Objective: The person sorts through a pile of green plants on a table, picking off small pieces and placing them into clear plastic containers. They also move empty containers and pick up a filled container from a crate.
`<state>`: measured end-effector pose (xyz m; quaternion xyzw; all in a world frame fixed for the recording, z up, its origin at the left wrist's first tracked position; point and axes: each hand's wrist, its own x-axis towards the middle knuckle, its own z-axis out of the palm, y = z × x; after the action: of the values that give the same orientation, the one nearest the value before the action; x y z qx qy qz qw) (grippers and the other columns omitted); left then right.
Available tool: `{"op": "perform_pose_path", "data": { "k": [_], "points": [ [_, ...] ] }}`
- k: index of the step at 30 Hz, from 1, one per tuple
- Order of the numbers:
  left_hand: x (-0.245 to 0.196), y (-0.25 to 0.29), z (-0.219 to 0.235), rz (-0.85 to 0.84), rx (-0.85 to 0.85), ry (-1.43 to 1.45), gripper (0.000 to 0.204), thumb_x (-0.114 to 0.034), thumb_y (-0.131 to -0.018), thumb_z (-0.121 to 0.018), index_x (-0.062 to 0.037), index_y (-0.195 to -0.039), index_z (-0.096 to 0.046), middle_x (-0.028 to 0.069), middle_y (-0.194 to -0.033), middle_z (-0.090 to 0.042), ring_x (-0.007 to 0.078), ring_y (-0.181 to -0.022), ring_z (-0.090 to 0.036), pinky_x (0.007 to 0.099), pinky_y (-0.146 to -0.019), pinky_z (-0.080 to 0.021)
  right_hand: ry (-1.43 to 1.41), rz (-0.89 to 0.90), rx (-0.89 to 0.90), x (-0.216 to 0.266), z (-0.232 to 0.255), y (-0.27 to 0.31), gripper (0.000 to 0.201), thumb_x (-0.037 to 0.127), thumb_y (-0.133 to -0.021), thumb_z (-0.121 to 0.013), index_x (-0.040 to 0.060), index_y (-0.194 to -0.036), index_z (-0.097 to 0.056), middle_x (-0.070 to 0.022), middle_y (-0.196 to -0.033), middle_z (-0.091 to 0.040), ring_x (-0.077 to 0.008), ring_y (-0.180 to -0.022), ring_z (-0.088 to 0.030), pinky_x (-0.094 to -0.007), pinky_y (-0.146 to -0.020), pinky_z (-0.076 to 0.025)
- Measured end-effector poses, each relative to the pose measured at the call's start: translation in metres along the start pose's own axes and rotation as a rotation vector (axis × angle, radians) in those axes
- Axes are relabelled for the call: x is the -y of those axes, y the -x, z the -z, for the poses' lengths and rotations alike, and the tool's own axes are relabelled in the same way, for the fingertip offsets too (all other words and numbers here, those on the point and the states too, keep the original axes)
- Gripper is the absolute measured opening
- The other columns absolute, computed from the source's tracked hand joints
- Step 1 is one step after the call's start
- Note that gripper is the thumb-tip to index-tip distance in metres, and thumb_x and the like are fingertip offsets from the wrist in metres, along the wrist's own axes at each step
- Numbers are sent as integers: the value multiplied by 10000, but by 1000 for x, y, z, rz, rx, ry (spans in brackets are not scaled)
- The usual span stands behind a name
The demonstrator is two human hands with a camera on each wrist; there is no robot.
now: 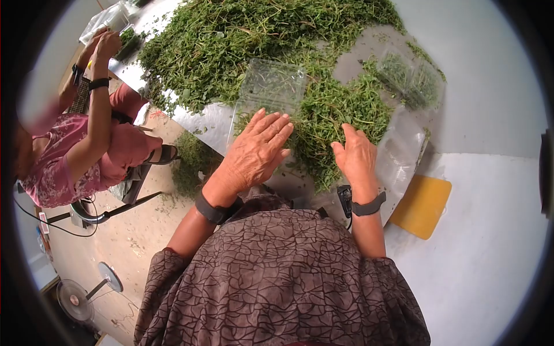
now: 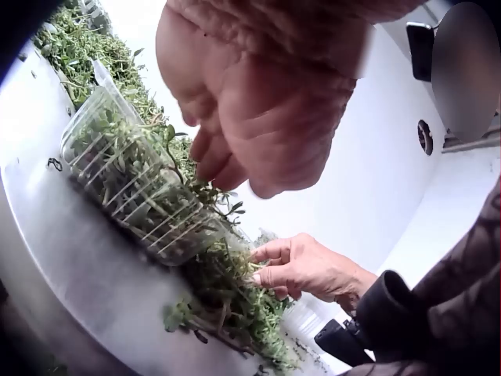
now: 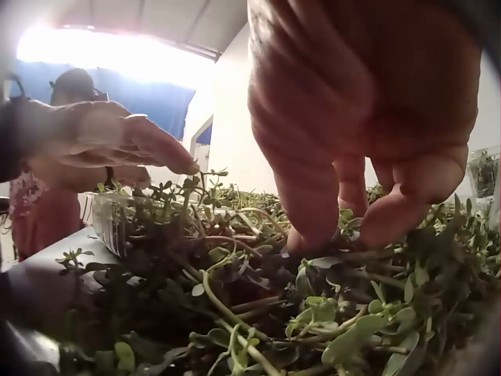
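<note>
My left hand [image 1: 258,147] lies palm down, fingers straight, over the near half of a clear plastic clamshell box [image 1: 271,81]. In the left wrist view, that ribbed box [image 2: 129,168] is filled with purslane-like greens, with sprigs sticking out beside the fingers. My right hand [image 1: 358,155] reaches into a smaller heap of the same greens [image 1: 337,109] to the right of the box. Its thumb and fingers point down, apart, with fingertips among the stems [image 3: 337,313] in the right wrist view. The box's lid half lies folded back, away from me.
A large pile of greens [image 1: 254,34] covers the far table. At right stand a filled clear box [image 1: 407,81] and clear plastic trays [image 1: 398,147], near a yellow board [image 1: 422,206]. Another person [image 1: 86,144] sits at left, hands raised. A fan [image 1: 75,300] stands on the floor.
</note>
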<state>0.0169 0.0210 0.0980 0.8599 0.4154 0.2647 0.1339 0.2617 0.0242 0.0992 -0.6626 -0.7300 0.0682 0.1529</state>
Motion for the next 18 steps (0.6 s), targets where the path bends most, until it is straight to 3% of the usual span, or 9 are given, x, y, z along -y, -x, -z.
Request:
{"op": "perform_pose_path", "data": {
  "k": [2, 3, 5, 6, 7, 9, 10, 13, 18],
  "points": [
    [6, 4, -11, -3, 184, -106, 359, -198, -903, -571, 26, -1182, -589, 184, -1305, -553, 333, -1297, -439, 483, -1165, -239, 31, 14, -22, -4, -6, -2, 256, 86, -718, -715, 19, -960, -663, -187, -753, -634, -360, -703, -623, -445, -612, -505],
    [7, 4, -10, -6, 181, -107, 359, -198, -903, -571, 26, -1182, -589, 184, -1305, -553, 333, -1297, -439, 483, -1165, -239, 33, 14, -26, -8, -6, -4, 256, 86, -718, -715, 19, -960, -663, -187, -753, -634, -360, -703, -623, -445, -612, -505],
    [6, 7, -7, 5, 223, -107, 358, -201, -909, -563, 29, -1182, -594, 187, -1305, -553, 329, -1300, -437, 477, -1167, -236, -78, -41, -208, -12, -2, -6, 147, 76, -722, -685, 40, -865, -687, -172, -756, -645, -361, -716, -624, -444, -612, -505],
    [10, 9, -10, -8, 195, -95, 351, -201, -909, -563, 35, -1167, -600, 183, -1303, -554, 335, -1291, -446, 479, -1167, -234, -191, -88, -239, -12, 5, -7, 121, 59, -747, -665, 46, -861, -702, -148, -755, -656, -290, -652, -630, -384, -573, -490],
    [9, 9, -11, -6, 195, -93, 351, -201, -909, -563, 35, -1167, -600, 183, -1303, -554, 335, -1291, -446, 479, -1167, -234, -190, -87, -236, -12, 12, -8, 121, 59, -747, -665, 46, -861, -702, -148, -755, -656, -290, -652, -630, -384, -573, -490],
    [9, 8, -10, 20, 180, -42, 334, -181, -903, -570, 29, -1160, -605, 179, -1310, -549, 343, -1279, -456, 485, -1163, -244, -503, -292, -205, -11, 26, -9, 147, 47, -771, -669, 35, -913, -707, -108, -731, -648, -160, -568, -585, -308, -535, -449],
    [8, 7, -7, 19, 180, -43, 334, -181, -903, -570, 29, -1160, -605, 179, -1310, -549, 343, -1279, -456, 485, -1163, -244, -583, -304, -197, -10, 32, -9, 135, 38, -818, -656, -15, -937, -693, -44, -724, -631, -57, -546, -507, -248, -508, -394],
    [6, 8, 2, 39, 126, 34, 308, -150, -899, -576, 17, -1155, -608, 167, -1304, -556, 345, -1282, -456, 497, -1156, -256, -826, -316, -174, -9, 44, -7, 149, 37, -849, -646, -63, -956, -671, -6, -728, -616, -35, -556, -494, -219, -494, -376],
    [10, 19, 19, 100, -69, 97, 268, -91, -864, -620, -9, -1119, -614, 149, -1258, -584, 335, -1265, -478, 507, -1140, -290, -1012, -326, -151, 6, 68, -5, 153, 16, -859, -640, -59, -988, -667, 8, -722, -609, -32, -556, -498, -185, -490, -369]
  ]
}}
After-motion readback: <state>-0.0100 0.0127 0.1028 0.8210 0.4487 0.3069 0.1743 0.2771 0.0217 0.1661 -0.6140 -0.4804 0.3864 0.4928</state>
